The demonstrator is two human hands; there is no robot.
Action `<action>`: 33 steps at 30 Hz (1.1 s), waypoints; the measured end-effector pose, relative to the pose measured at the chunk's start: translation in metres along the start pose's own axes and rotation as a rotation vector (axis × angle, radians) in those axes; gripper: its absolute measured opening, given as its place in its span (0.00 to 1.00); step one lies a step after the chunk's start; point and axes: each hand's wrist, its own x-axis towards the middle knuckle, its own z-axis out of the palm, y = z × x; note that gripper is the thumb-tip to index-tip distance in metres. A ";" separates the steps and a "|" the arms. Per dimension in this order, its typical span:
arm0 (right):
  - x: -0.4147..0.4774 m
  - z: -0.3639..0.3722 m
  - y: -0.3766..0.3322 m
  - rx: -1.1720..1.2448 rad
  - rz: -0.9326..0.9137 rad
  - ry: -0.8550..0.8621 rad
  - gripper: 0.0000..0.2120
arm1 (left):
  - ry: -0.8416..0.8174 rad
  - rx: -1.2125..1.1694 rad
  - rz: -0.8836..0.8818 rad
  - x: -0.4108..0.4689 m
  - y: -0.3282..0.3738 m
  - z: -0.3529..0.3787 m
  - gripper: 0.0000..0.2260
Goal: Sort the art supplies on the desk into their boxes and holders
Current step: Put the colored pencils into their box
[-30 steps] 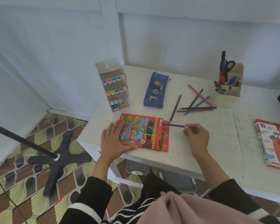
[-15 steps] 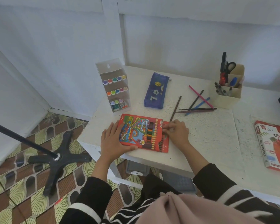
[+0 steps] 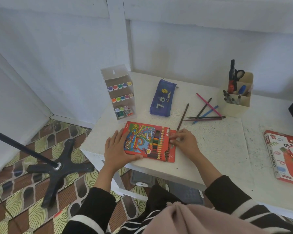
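Lying flat near the front left corner of the white-painted desk, the red cardboard colour-pencil box has its flap end open toward the right, with rows of pencils showing through its window. It looks light and thin, likely to slide or buckle if squeezed, so holding it down from above suits it better than gripping its sides.

The left hand does that: fingers straight and spread over the box's left part, thumb along its near edge. The right hand sits at the open end, its fingers curled at the box's mouth. Whether they pinch a pencil cannot be told; none shows there.

Six loose wooden pencils lie further back: one brown pencil just beyond the right hand, five crossed in a heap. They are slim, stiff and apt to roll, best pinched mid-shaft.

Around them stand one blue fabric zip pouch, one clear plastic marker stand, one cream desk organiser and one white oil-pastel box.
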 end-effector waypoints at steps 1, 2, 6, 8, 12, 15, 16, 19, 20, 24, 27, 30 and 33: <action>0.000 0.001 -0.001 -0.015 -0.004 0.007 0.06 | 0.001 0.000 -0.002 0.000 0.000 0.000 0.50; -0.001 0.002 -0.001 -0.021 -0.007 0.009 0.06 | 0.002 -0.001 -0.002 0.000 0.000 0.000 0.51; 0.002 -0.007 0.000 0.002 -0.036 0.061 0.07 | 0.000 -0.004 0.003 -0.001 0.001 0.000 0.51; 0.004 -0.012 0.001 -0.040 -0.083 0.106 0.10 | 0.001 -0.008 0.004 -0.001 0.001 -0.002 0.51; 0.011 -0.015 0.000 -0.223 -0.116 0.068 0.14 | 0.003 -0.006 0.008 -0.002 0.002 -0.002 0.56; 0.016 -0.015 -0.004 -0.272 -0.088 0.101 0.10 | 0.011 -0.017 0.006 -0.003 0.002 -0.003 0.56; 0.017 -0.015 -0.005 -0.294 -0.076 0.121 0.09 | 0.009 -0.019 0.006 -0.003 0.003 -0.003 0.57; 0.016 -0.015 -0.009 -0.317 -0.008 0.198 0.03 | 0.004 -0.015 0.006 -0.003 0.003 -0.003 0.57; 0.015 -0.015 -0.010 -0.286 0.020 0.221 0.04 | 0.003 -0.013 0.006 -0.003 0.002 -0.003 0.57; 0.009 -0.023 -0.011 -0.054 0.178 0.245 0.10 | 0.003 -0.007 0.002 -0.003 0.002 -0.002 0.56; 0.005 -0.034 -0.007 0.103 0.288 0.225 0.12 | 0.001 -0.011 -0.003 -0.003 0.002 -0.002 0.57; -0.003 -0.044 -0.005 0.179 0.352 0.204 0.13 | 0.008 -0.017 -0.004 -0.002 0.001 0.000 0.56; -0.013 -0.055 -0.004 0.199 0.337 0.210 0.12 | 0.014 -0.021 -0.001 -0.002 0.000 0.001 0.56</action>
